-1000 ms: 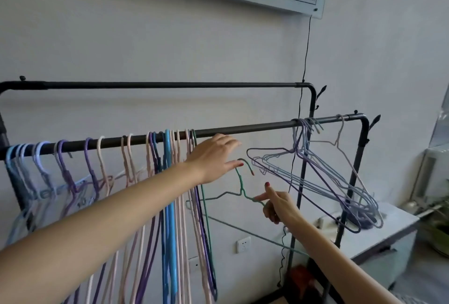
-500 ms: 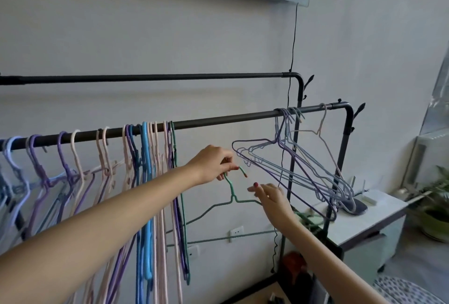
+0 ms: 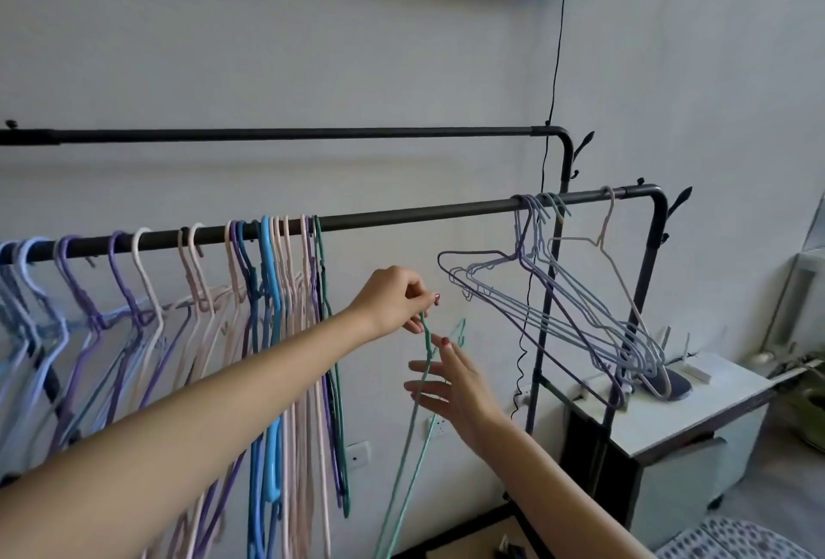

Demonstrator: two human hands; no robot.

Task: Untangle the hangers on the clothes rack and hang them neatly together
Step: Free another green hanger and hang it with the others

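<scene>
Here, left hand (image 3: 393,299) pinching green hanger (image 3: 422,384), right hand (image 3: 451,380) spread, tangled hangers (image 3: 558,304) beside.

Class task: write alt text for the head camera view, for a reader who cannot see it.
A person's left hand pinches the hook of a green hanger held off the front rail, while the open right hand reaches toward it. Tidy hangers crowd the rail's left; a tangled purple bunch hangs at its right.

bare forearms, red-painted fingernails, no sleeves
</scene>
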